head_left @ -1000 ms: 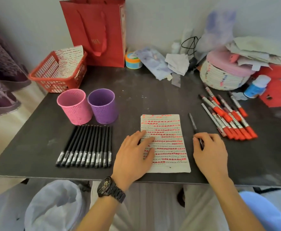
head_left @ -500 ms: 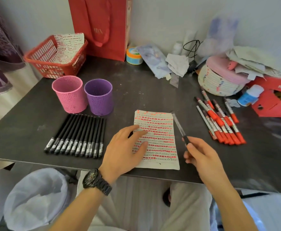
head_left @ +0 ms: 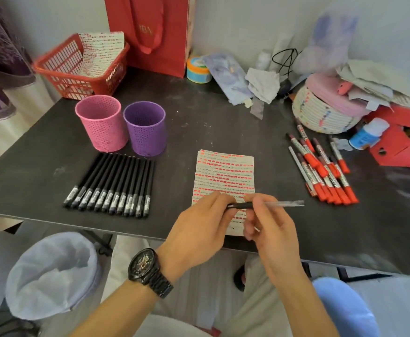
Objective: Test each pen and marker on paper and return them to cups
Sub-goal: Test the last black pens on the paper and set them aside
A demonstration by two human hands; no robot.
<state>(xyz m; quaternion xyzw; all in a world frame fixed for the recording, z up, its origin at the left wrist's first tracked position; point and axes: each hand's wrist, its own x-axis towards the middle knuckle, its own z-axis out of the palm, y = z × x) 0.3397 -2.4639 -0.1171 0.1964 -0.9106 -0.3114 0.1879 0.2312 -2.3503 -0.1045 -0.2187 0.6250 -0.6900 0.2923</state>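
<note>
A black pen [head_left: 272, 204] lies level above the near end of the paper [head_left: 223, 176], which is covered in red and black test marks. My right hand [head_left: 269, 229] pinches the pen near its middle. My left hand [head_left: 204, 229] grips its black left end. A row of several black pens [head_left: 111, 186] lies left of the paper. Several red markers [head_left: 323, 171] lie to its right. A pink cup [head_left: 101, 122] and a purple cup [head_left: 145, 127] stand behind the black pens.
A red basket [head_left: 77, 69] holding a marked sheet and a red gift bag [head_left: 150, 32] stand at the back left. A woven basket [head_left: 320, 113], loose papers and a red box [head_left: 398, 142] crowd the back right. A lined bin [head_left: 50, 276] stands below the table's near edge [head_left: 77, 224].
My right hand lifted the pen off the table and turned it level over the paper. My left hand left the paper and took hold of the pen's left end.
</note>
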